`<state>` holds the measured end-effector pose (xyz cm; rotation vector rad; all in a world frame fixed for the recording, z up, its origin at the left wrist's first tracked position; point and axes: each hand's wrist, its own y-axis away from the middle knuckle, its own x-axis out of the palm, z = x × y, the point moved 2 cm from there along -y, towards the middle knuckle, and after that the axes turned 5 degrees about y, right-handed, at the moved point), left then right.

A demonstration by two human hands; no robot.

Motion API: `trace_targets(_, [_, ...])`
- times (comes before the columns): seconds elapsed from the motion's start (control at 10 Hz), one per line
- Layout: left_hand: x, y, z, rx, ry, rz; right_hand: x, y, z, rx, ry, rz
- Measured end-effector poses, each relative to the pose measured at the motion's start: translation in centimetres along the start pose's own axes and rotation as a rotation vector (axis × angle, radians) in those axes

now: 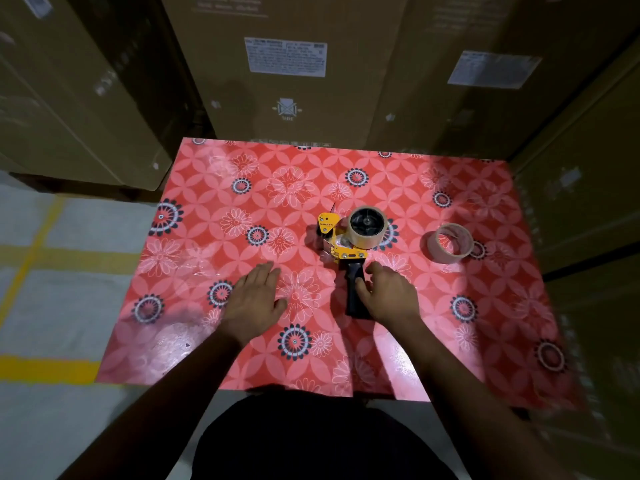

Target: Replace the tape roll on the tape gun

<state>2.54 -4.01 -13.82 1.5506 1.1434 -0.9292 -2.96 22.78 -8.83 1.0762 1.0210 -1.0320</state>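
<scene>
A yellow tape gun (341, 242) with a black handle lies on its side on the red flowered table (214, 202), near the middle. A roll of clear tape (367, 223) sits on its black hub. A second tape roll (450, 243) lies flat on the table to the right of the gun. My right hand (389, 292) rests over the right side of the black handle, fingers curled and touching it without a full grip. My left hand (254, 299) hovers flat with fingers apart, left of the handle, holding nothing.
Tall cardboard boxes (287, 64) stand close behind the table and along its right side. A grey floor with yellow lines (45, 370) lies to the left. The table's near edge is just in front of my body.
</scene>
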Motion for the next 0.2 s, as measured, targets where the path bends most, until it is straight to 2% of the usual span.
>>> trace_targets(0.1, [0.2,0.6,-2.0,0.057,0.020,-0.099,0.2,1.9,-0.4,-0.095,-0.002,-0.182])
trace_targets(0.2, [0.6,1.3,-3.3,0.062,0.024,-0.166,1.5,3.2,-1.0,-0.104,0.065,-0.186])
